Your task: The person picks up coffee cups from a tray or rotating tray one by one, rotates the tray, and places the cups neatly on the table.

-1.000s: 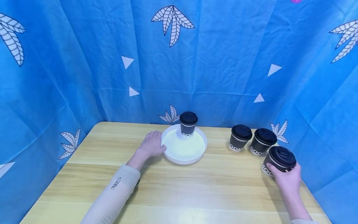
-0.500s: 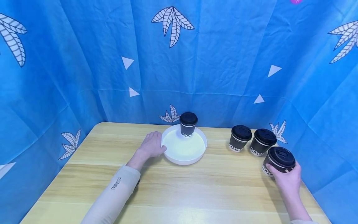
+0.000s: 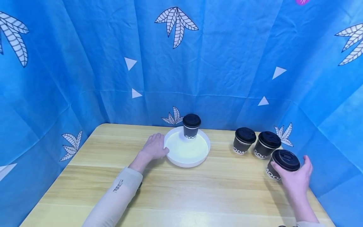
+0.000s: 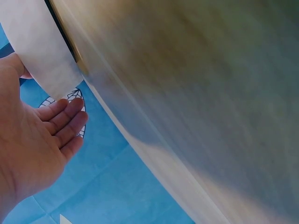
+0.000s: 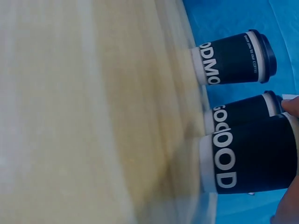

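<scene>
— Where to look first?

— On the right of the pale wooden table (image 3: 198, 195), at the near end of a slanting row: near cup (image 3: 286, 160), upright on the tabletop, dark, black-lidded, with white lettering round its base.

— Gripped?

— Not clasped, judging by the head view. Right hand (image 3: 296, 179) around the near side, with fingers spread and apart from the cup's right side, thumb over its near-left side. Impossible to tell about thumb contact.

— And farther along the row?

— Farther and to the left, middle cup (image 3: 267, 144), then left cup (image 3: 244, 140); both upright, black-lidded, close together.

— Left of those?

— Well apart, at the far middle: round white tray (image 3: 182, 151), shallow and flat on the wood. Inside, toward the far rim, fourth cup (image 3: 191, 126), also upright and lidded.

— Other hand?

— Left hand (image 3: 154, 147) against the tray's left wall, with thumb at the rim and fingers loosely extended along the outside, not clenched. Behind it, light sleeve (image 3: 113, 198).

— Beyond?

— Blue curtain (image 3: 221, 47) on far, left and right sides, with a white leaf-and-triangle print.
</scene>
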`<act>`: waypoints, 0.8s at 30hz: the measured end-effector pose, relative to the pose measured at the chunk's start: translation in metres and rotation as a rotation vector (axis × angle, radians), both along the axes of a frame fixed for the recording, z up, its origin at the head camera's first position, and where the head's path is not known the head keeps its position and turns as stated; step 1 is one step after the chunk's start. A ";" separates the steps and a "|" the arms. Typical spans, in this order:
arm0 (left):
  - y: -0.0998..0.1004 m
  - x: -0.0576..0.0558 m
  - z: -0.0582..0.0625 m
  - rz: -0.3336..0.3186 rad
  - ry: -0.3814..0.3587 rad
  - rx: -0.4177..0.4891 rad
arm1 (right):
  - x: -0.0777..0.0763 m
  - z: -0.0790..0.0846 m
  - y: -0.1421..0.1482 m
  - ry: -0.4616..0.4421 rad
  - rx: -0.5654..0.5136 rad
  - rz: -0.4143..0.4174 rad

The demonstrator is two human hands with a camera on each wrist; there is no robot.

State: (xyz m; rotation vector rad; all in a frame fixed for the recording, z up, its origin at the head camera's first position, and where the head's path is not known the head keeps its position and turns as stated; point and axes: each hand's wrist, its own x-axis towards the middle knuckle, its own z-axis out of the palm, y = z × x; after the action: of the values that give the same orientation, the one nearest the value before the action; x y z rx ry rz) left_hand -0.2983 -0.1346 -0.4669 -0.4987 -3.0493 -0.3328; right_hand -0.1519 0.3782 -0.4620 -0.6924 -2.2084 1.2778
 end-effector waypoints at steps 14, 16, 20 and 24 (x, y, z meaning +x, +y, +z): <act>0.000 -0.002 -0.003 -0.001 0.010 0.002 | -0.004 0.023 -0.017 0.157 0.207 -0.005; 0.000 -0.002 -0.003 0.001 0.010 0.005 | -0.006 0.028 -0.022 0.177 0.210 0.010; 0.000 -0.001 -0.002 -0.001 0.010 -0.001 | -0.009 0.036 -0.034 0.206 0.214 0.041; 0.000 -0.001 -0.002 0.001 0.003 -0.006 | -0.013 0.040 -0.048 0.248 0.232 0.082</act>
State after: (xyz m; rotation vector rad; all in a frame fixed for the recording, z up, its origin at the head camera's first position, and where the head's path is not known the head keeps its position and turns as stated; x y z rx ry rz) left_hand -0.2990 -0.1346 -0.4688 -0.4978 -3.0481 -0.3231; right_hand -0.1645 0.3305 -0.4218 -0.3387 -2.1503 1.0588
